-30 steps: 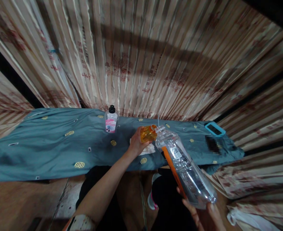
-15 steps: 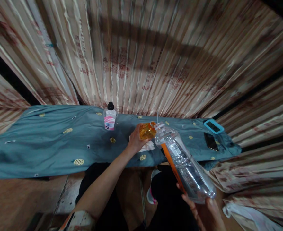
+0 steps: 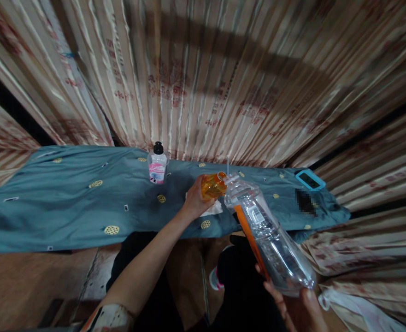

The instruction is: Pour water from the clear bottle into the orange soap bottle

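Left hand (image 3: 195, 200): grip closed around a small orange container (image 3: 212, 186), held just above the teal cloth (image 3: 67, 207) on the worktop. Right hand (image 3: 294, 306): grip wrapped around the base of a large clear plastic bottle (image 3: 267, 235), which is tilted with its neck touching the orange container's mouth. A white tissue (image 3: 214, 210) lies on the cloth beneath the left hand. Small pink-labelled bottle (image 3: 157, 163) with black cap stands upright further back. Teal-framed device (image 3: 309, 180) at the cloth's right end.
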{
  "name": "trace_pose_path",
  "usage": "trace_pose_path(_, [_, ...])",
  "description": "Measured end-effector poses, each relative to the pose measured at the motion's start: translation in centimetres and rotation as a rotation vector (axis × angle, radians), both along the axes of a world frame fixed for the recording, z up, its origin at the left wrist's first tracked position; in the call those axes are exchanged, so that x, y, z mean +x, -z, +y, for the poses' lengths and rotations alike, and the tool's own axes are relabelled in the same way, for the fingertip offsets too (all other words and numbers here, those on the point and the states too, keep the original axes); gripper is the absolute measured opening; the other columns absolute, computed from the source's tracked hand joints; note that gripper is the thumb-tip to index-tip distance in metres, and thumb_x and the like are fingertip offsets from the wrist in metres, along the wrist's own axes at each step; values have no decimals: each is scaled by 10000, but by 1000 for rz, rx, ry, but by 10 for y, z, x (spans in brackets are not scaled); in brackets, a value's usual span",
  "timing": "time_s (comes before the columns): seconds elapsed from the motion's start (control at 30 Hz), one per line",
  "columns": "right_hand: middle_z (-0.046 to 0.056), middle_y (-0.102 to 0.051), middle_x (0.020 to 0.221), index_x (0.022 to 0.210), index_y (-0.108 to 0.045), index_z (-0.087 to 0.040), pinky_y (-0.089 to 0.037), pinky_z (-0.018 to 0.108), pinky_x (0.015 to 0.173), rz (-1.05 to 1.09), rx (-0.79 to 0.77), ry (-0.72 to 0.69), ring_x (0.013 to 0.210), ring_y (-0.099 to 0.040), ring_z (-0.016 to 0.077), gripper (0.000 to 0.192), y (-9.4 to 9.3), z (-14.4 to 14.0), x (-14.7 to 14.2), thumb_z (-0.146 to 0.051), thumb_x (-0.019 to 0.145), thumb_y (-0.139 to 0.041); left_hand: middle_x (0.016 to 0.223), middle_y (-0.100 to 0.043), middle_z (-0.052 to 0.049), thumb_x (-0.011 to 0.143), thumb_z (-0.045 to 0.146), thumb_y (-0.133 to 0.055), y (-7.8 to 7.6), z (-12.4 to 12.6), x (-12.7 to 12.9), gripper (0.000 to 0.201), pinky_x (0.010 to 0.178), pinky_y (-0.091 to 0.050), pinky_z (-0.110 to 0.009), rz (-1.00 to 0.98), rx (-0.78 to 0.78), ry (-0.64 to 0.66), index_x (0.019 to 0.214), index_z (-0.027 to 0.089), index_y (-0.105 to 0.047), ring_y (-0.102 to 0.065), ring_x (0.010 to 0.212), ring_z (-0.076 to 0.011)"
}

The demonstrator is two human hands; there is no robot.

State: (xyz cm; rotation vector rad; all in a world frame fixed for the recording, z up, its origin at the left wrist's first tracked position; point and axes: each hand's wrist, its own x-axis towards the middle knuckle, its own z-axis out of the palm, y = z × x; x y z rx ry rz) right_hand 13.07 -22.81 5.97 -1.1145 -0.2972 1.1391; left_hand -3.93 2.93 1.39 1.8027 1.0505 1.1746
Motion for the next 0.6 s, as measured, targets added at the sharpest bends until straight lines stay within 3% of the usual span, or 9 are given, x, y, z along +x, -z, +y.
trace_pose_path(0.13, [80, -819, 1037, 1089, -753, -269, -673, 287, 695, -27, -49, 132, 885, -789, 283, 533, -5, 3, -7, -504, 634, -901, 1237, -680, -105, 652, 206, -768, 1, 0, -1, 681, 991, -551, -437, -4, 7, 11, 1255, 202, -452, -678, 1143, -288])
trace_pose_path(0.43, [57, -825, 1015, 1003, -768, -286, -676, 288, 659, -73, -57, 134, 845, -793, 292, 491, -12, 6, -13, -527, 599, -910, 1232, -681, -103, 654, 191, -747, -1, -1, -2, 681, 981, -559, -423, 24, 6, 5, 1262, 200, -440, -685, 1133, -279])
trace_pose_path(0.6, [97, -819, 1026, 1056, -772, -266, -673, 304, 704, -12, -24, 94, 886, -789, 282, 444, -4, 0, -3, -466, 675, -884, 1253, -673, -126, 661, 195, -735, 1, 0, -1, 684, 982, -559, -443, 27, -2, 12, 1270, 187, -422, -683, 1141, -290])
